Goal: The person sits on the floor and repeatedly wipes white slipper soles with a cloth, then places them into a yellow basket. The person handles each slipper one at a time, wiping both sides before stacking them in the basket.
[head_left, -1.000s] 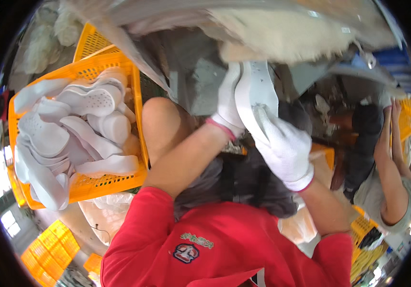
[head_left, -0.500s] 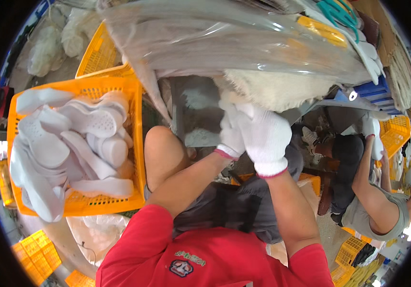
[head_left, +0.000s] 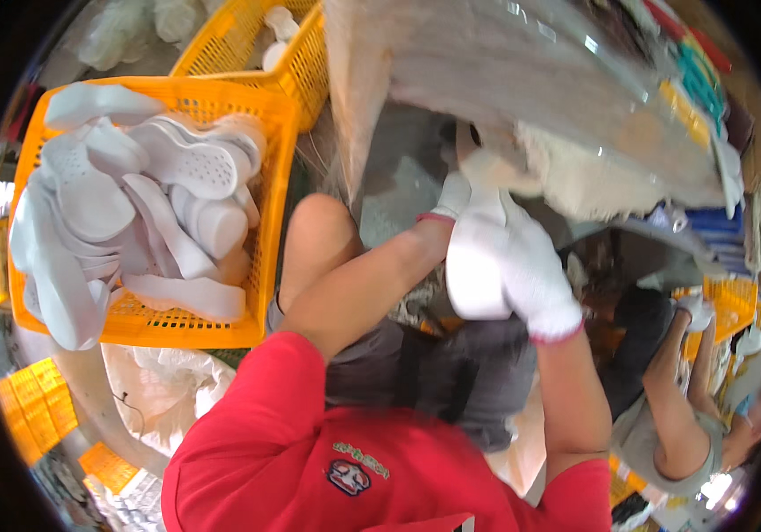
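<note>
In front of my knees, my right hand, in a white knit glove, grips a white foam shoe sole. The sole's broad rounded end points toward me, and its far end is blurred. My left hand, also gloved, is by the far part of that sole. Its fingers are mostly hidden and smeared by motion. A cream fleecy cloth hangs from the bench edge close to both hands. On my left, an orange plastic basket holds a heap of similar white soles.
Grey plastic sheeting covers the workbench ahead. Teal-handled scissors lie at its far right. Another orange basket stands behind the full one. At the right sits a co-worker, with a further orange basket nearby.
My hands have moved apart, and a white sole now shows in my right hand. My right hand has come lower and to the right. The whole view has shifted slightly.
</note>
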`<state>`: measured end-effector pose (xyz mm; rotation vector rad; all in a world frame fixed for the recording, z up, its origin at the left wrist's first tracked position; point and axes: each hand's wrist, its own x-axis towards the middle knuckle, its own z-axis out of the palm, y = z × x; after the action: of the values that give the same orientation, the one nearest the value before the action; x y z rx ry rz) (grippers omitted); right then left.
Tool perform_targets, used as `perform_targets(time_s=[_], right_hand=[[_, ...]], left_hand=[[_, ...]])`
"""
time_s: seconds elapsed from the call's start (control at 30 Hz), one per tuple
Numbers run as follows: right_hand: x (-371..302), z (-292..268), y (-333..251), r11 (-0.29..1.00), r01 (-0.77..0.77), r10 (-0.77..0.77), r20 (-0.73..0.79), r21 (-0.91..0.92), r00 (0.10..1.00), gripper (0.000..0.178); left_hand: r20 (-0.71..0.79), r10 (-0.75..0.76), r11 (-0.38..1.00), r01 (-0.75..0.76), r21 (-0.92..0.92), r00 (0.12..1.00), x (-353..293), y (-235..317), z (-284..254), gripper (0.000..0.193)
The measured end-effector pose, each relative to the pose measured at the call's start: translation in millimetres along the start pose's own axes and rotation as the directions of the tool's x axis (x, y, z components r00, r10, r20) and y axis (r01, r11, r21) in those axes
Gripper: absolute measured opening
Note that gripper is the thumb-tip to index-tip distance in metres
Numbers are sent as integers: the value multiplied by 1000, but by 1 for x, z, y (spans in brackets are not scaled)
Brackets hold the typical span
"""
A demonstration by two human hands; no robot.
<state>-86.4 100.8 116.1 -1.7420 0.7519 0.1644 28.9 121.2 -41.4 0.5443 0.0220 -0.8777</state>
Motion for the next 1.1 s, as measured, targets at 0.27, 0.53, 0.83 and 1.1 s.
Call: perform_targets(time_s=[0.27,0.53,0.83,1.1], right_hand=[[-79,23,65,771,239,-448,-237,-590,862,78],[-18,3,25,641,306,-587,-193,-704,786,58],[11,11,23,644,367,-646,-221,-671,731,24],[-6,17,38,914,332,-398,-349,-233,848,59]], left_hand=[[5,-257,943,252,-219,966,-22,-14,-9,54],[-7,-254,962,252,-102,967,-27,26,-1,41],[-154,51,988,-73,-140,987,-33,-6,-2,66],[192,-99,967,49,249,976,-50,-9,-7,33]])
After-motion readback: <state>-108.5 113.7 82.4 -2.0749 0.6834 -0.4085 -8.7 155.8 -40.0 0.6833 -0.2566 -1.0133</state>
